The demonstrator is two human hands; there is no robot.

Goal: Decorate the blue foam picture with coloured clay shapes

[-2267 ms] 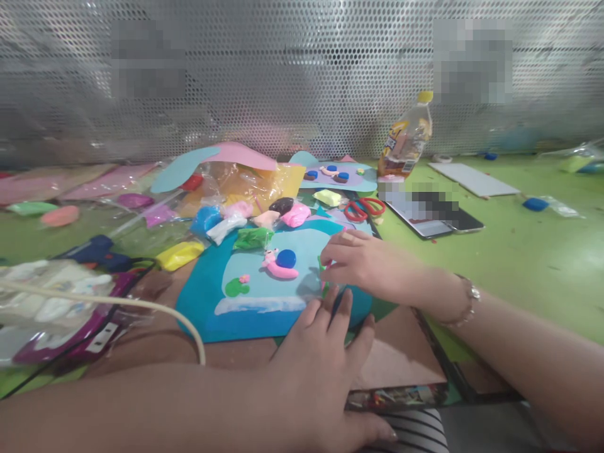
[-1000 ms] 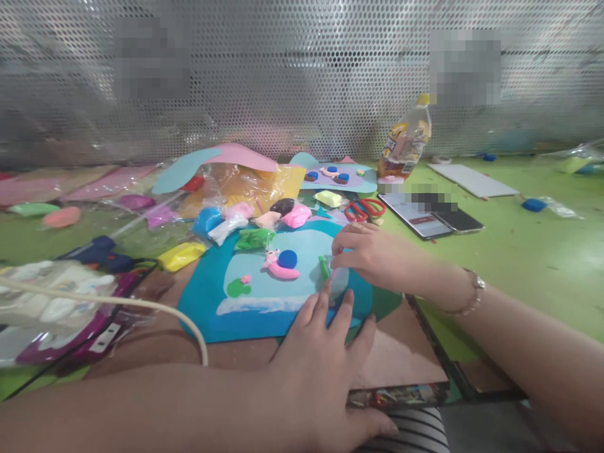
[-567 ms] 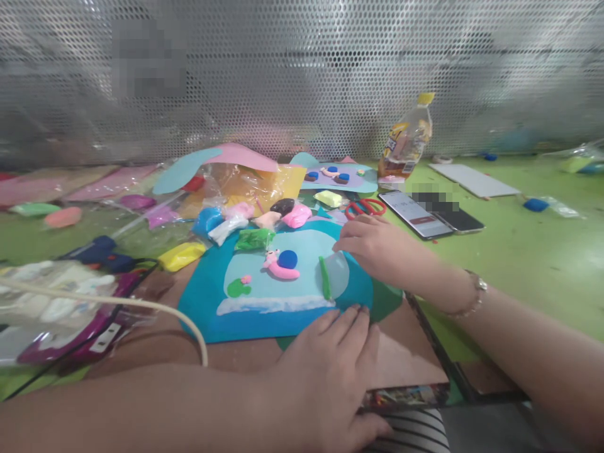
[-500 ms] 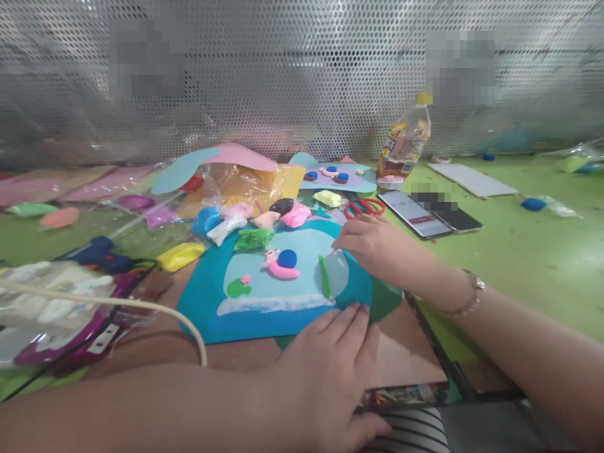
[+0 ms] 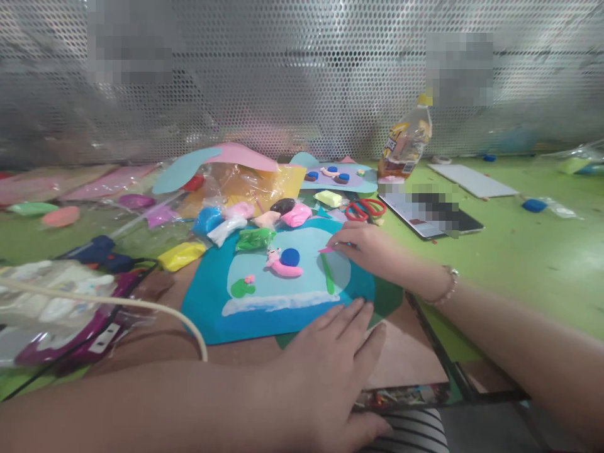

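Note:
A blue foam sheet (image 5: 207, 308) lies in front of me with a light blue panel (image 5: 264, 280) on it. On the panel sit a pink clay snail with a blue shell (image 5: 284, 263), a green clay leaf (image 5: 240, 288) and a thin green clay strip (image 5: 328, 280). My right hand (image 5: 365, 248) hovers over the panel's right part, fingers pinched on a small pink tool or bit whose tip is just above the green strip. My left hand (image 5: 330, 371) lies flat with fingers spread, its fingertips on the sheet's near edge.
Bagged clay lumps in several colours (image 5: 245, 220) lie behind the sheet. Red scissors (image 5: 363, 209), a phone (image 5: 431, 214) and a bottle (image 5: 406, 141) are at the back right. A blue glue gun (image 5: 97, 251) and a cable (image 5: 141, 308) lie left. A perforated metal wall stands behind.
My right hand has moved from the green strip up toward the panel's far right edge. My left hand drew back from the strip to the sheet's near edge. The strip now lies flat.

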